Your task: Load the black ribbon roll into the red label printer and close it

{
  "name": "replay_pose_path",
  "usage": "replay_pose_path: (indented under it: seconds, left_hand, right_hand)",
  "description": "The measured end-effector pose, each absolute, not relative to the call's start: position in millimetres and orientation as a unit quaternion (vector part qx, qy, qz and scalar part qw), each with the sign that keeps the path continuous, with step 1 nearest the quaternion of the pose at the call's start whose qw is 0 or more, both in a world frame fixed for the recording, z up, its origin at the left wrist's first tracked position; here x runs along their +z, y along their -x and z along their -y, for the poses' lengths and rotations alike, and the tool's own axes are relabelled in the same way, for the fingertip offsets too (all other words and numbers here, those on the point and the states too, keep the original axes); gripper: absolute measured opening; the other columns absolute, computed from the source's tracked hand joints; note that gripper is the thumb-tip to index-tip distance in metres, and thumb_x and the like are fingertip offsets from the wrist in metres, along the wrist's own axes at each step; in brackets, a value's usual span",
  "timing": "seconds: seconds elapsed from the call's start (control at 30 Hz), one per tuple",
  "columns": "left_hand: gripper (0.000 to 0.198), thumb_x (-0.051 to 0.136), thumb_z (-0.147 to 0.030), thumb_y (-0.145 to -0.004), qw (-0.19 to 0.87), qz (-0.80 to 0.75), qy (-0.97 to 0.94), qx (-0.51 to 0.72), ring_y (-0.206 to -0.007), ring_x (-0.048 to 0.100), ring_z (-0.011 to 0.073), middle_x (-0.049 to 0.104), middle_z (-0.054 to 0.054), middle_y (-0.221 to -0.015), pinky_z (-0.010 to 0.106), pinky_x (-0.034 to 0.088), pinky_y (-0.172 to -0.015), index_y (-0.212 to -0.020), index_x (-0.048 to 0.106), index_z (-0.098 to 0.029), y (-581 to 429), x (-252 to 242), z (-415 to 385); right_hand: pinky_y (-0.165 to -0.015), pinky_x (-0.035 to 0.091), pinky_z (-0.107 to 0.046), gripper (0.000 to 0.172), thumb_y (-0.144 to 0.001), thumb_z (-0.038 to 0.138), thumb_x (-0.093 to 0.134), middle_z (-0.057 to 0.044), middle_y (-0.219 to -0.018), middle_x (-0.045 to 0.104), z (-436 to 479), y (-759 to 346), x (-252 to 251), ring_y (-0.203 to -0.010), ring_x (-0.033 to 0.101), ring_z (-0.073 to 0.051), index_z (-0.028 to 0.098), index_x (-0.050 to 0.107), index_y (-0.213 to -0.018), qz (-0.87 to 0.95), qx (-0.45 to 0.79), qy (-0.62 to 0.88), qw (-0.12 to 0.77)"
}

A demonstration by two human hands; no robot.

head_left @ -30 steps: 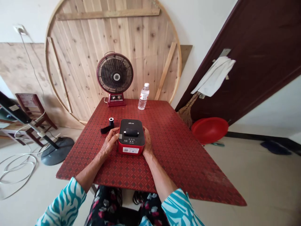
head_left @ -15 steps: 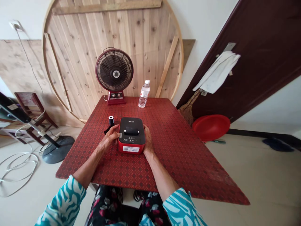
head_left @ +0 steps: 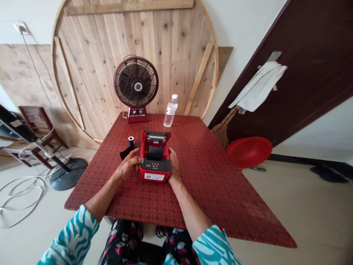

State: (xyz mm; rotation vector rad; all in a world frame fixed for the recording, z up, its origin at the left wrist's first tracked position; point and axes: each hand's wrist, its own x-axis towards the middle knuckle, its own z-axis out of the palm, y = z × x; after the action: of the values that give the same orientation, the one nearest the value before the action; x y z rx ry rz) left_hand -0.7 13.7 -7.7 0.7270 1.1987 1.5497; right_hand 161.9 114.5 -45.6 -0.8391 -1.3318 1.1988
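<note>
A red and black label printer (head_left: 154,176) rests on the table before me. Its lid (head_left: 156,137) stands raised at the back, and a dark roll (head_left: 156,153) shows in the bay. My left hand (head_left: 128,163) holds the printer's left side, with the thumb at a grey tab on the front corner. Along the right side, my right hand (head_left: 174,167) is curved against the casing; some of its fingers are hidden. Just beyond my left hand lies a small black roll (head_left: 131,141) with a white core, and a black strip (head_left: 125,153) lies beside it.
A red fan (head_left: 136,84) and a water bottle (head_left: 170,111) stand at the far side of the patterned table (head_left: 215,191). To the left is a pedestal stand (head_left: 68,174) with loose cable on the floor. A red basin (head_left: 249,151) sits to the right.
The printer's lid has swung up and back, exposing the bay and the roll inside. Both hands have stayed at its sides. The view has shifted slightly.
</note>
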Motion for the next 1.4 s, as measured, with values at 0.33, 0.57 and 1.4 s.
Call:
replay_pose_path:
  seconds: [0.33,0.57,1.4]
  left_hand:
    - [0.066,0.063,-0.031,-0.064,0.455,-0.529,-0.348,0.626,-0.042,0.041,0.0067,0.049,-0.007,-0.056,0.021,0.029,-0.044,-0.126,0.047,-0.014,1.1,-10.9,-12.5]
    - [0.049,0.061,-0.038,-0.073,0.357,-0.571,-0.436,0.597,-0.053,0.048,0.0099,0.056,-0.002,-0.063,0.023,0.038,-0.053,-0.115,0.059,-0.013,17.4,9.2,-13.5]
    - [0.025,0.068,-0.036,-0.070,0.252,-0.608,-0.679,0.324,-0.050,0.055,0.0150,0.062,0.000,-0.054,0.024,0.041,-0.051,-0.091,0.072,-0.021,-7.9,66.4,-59.9]
  right_hand:
    - [-0.098,0.038,-0.037,0.050,-0.082,0.054,0.043,-0.009,-0.121,0.062,-118.6,-161.8,-45.7,-0.114,0.052,-0.023,0.019,0.061,-0.113,0.539,0.532,0.358,0.546]
    - [-0.094,0.041,-0.039,0.049,-0.081,0.055,0.046,-0.009,-0.116,0.065,-120.8,-159.9,-51.1,-0.108,0.057,-0.023,0.020,0.061,-0.111,0.521,0.547,0.354,0.552]
    - [-0.099,0.039,-0.038,0.037,-0.081,0.046,0.048,-0.005,-0.112,0.066,-129.0,-152.4,-59.7,-0.108,0.057,-0.021,0.022,0.064,-0.106,0.507,0.557,0.320,0.575]
